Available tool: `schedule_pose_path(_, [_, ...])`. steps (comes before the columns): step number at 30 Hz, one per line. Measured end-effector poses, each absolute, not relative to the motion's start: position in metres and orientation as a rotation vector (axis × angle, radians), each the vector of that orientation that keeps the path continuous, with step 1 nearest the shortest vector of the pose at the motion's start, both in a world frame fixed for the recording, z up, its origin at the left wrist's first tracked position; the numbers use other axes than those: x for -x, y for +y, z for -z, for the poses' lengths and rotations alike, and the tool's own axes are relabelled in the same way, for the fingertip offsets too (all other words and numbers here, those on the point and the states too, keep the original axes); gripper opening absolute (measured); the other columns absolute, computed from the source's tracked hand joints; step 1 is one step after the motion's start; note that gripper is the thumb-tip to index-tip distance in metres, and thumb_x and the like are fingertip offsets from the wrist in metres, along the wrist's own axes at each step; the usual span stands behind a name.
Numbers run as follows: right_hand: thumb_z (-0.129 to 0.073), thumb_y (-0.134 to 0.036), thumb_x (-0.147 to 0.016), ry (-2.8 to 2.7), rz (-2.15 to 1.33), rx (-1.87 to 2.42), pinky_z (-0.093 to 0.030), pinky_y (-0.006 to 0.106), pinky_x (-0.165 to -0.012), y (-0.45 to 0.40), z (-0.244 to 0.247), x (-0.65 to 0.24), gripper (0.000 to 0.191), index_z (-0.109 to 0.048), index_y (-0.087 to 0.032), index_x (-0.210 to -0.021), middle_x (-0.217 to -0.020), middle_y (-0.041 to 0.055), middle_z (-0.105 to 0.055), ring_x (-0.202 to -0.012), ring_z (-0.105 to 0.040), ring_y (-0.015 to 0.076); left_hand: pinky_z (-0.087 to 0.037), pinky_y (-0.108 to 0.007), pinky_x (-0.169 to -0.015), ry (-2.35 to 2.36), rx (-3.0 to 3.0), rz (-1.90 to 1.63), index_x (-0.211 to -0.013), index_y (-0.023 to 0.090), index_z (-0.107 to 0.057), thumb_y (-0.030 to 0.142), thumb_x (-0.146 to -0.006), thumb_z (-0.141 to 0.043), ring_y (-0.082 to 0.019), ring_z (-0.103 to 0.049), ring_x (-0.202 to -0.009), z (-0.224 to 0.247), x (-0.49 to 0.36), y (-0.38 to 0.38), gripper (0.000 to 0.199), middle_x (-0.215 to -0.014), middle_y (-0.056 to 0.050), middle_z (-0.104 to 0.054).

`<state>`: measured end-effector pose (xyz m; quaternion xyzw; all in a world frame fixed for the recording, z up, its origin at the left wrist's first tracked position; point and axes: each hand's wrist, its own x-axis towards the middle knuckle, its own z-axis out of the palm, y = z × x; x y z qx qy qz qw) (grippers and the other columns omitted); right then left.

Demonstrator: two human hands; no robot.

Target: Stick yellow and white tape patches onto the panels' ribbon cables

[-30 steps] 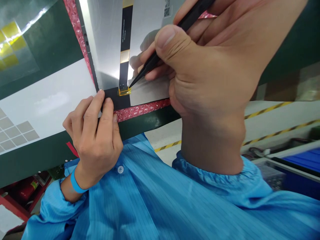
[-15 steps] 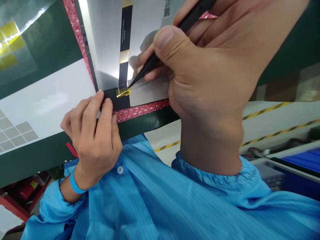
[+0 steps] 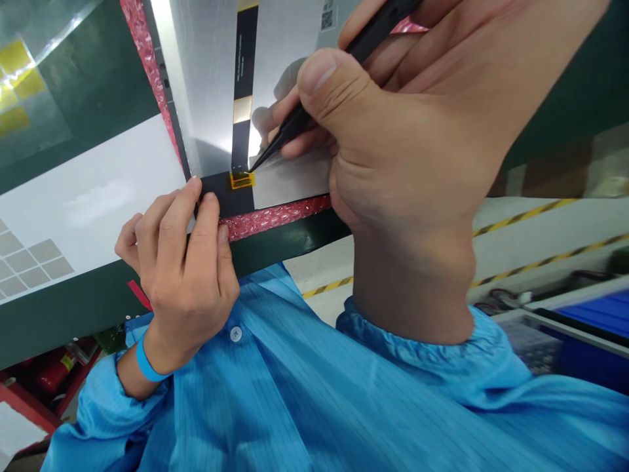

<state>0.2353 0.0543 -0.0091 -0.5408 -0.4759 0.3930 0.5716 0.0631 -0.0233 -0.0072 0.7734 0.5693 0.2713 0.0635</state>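
Observation:
A silver panel (image 3: 289,187) lies on pink bubble wrap (image 3: 275,216), with a black ribbon cable (image 3: 246,59) running down its back. At the cable's lower end a small yellow tape piece (image 3: 242,181) sits on the panel's black strip. My right hand (image 3: 388,131) is closed on black tweezers (image 3: 363,46), whose tip touches or hovers just over the tape's upper right corner. On the panel's lower left corner rest the fingertips of my left hand (image 3: 184,269); its fingers are slightly spread and hold nothing.
A white sheet (image 3: 98,190) with grey squares lies left on the dark green table (image 3: 44,334). Clear film with yellow pieces (image 3: 19,78) is at the upper left. Right of my body are a blue bin (image 3: 594,314) and yellow-black floor stripes (image 3: 535,210).
The yellow tape looks flatter against the strip, with less glare. Both hands and the tweezers have shifted very slightly left in view, along with the panel.

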Motion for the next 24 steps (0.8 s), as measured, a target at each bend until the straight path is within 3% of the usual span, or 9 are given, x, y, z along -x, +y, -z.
schedule_pose_path(8, [-0.079,-0.02,-0.094,-1.126,-0.941,1.341,-0.063,0.031,-0.05,0.0539,0.0049,-0.235,0.028,-0.061,-0.033,-0.077,-0.081,-0.0006,-0.066,-0.084,-0.077,0.0271,-0.045,-0.055,-0.111,1.721,-2.323,-0.799,-0.128,0.019,-0.072,0.016,-0.098,-0.062,-0.034,-0.07,-0.127,0.0058,-0.0636,-0.024,0.032,-0.137,-0.015,-0.074])
schedule_pose_path(14, [-0.067,0.001,-0.095,-1.112,-0.95,1.318,-0.061,0.024,-0.053,0.0544,0.0062,-0.2343,0.032,-0.062,-0.028,-0.084,-0.078,-0.0033,-0.062,-0.082,-0.076,0.0204,-0.042,-0.056,-0.113,1.729,-2.287,-0.799,-0.129,0.021,-0.072,0.017,-0.1,-0.061,-0.034,-0.069,-0.128,0.0052,-0.0641,-0.0246,0.032,-0.139,-0.013,-0.074])
schedule_pose_path(19, [-0.067,0.002,-0.094,-1.089,-0.964,1.279,-0.06,0.019,-0.052,0.055,0.0084,-0.2343,0.029,-0.06,-0.024,-0.084,-0.074,-0.0058,-0.055,-0.079,-0.076,0.0169,-0.04,-0.057,-0.113,1.717,-2.277,-0.815,-0.129,0.019,-0.073,0.018,-0.1,-0.061,-0.036,-0.068,-0.128,0.0058,-0.064,-0.0248,0.032,-0.138,-0.015,-0.073])
schedule_pose_path(24, [-0.067,0.001,-0.095,-1.124,-0.929,1.284,-0.059,0.02,-0.052,0.0542,0.0102,-0.2348,0.03,-0.06,-0.026,-0.084,-0.076,-0.0048,-0.056,-0.076,-0.074,0.0165,-0.035,-0.057,-0.117,1.74,-2.191,-0.785,-0.134,0.026,-0.073,0.024,-0.103,-0.058,-0.036,-0.065,-0.133,0.0055,-0.0646,-0.0263,0.034,-0.142,-0.01,-0.072])
